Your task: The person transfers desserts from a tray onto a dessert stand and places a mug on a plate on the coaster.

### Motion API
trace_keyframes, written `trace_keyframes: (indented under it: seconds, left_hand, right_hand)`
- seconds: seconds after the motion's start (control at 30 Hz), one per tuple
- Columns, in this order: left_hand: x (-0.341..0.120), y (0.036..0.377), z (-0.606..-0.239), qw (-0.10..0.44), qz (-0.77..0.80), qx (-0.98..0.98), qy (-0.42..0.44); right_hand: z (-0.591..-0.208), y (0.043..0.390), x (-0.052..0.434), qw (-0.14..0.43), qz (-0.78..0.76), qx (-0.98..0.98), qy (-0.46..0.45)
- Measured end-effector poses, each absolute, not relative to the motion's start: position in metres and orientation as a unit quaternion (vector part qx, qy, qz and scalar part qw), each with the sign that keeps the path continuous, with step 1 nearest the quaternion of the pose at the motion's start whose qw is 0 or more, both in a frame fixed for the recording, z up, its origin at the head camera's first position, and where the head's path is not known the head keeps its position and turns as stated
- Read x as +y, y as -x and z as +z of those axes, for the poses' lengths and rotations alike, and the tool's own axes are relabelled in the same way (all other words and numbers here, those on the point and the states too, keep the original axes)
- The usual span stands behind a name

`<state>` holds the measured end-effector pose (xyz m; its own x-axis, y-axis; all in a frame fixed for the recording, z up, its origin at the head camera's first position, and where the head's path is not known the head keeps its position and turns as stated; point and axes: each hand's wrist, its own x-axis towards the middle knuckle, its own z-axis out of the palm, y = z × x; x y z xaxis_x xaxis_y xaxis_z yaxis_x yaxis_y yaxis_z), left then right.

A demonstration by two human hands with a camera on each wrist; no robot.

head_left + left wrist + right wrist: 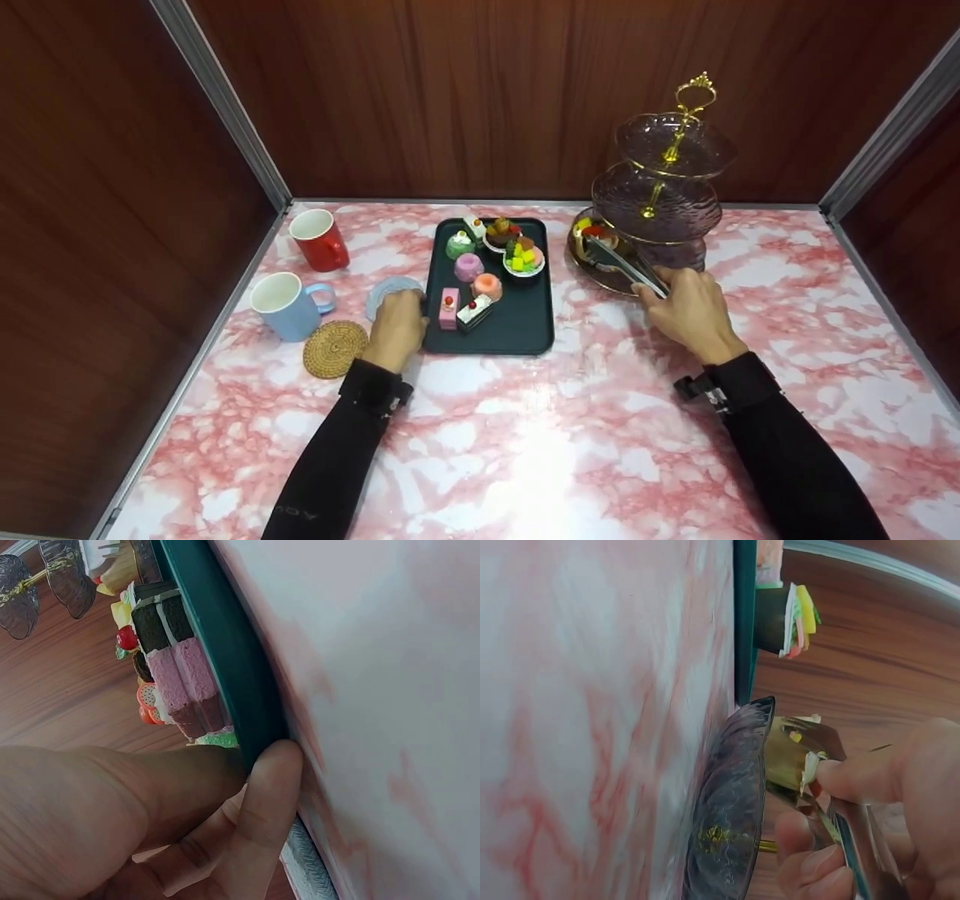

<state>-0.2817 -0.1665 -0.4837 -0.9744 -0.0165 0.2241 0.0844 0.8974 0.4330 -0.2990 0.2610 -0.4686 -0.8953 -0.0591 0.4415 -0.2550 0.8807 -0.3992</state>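
Note:
My left hand [396, 330] pinches the left edge of a dark green tray [517, 334], thumb and finger on the rim [247, 682] in the left wrist view. Small toy cakes stand on the tray, among them a pink slice [448, 309], a purple ring cake [469, 267] and a fruit cup [523, 259]. My right hand [694, 311] grips metal tongs [628, 268]. Their tips are at a fruit-topped dessert [598, 234] over the bottom plate [609, 282] of a tiered stand; whether they clamp it is unclear.
The stand's upper glass plates [656, 202] and gold handle [696, 97] rise beside my right hand. At left are a red mug [322, 244], a blue mug [289, 311], a woven coaster [335, 349] and a pale blue coaster [390, 292], partly covered by my left hand. Wooden panels [450, 97] enclose the table.

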Motion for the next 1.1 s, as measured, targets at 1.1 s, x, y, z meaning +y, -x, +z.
trace_keyframes:
  seconds: [1.1]
  left_hand:
    - [-0.165,0.281,-0.484,0.111,-0.224,-0.968,0.011]
  right_hand:
    - [-0.466,0.309,0.249,0.181,0.186,-0.966,0.015]
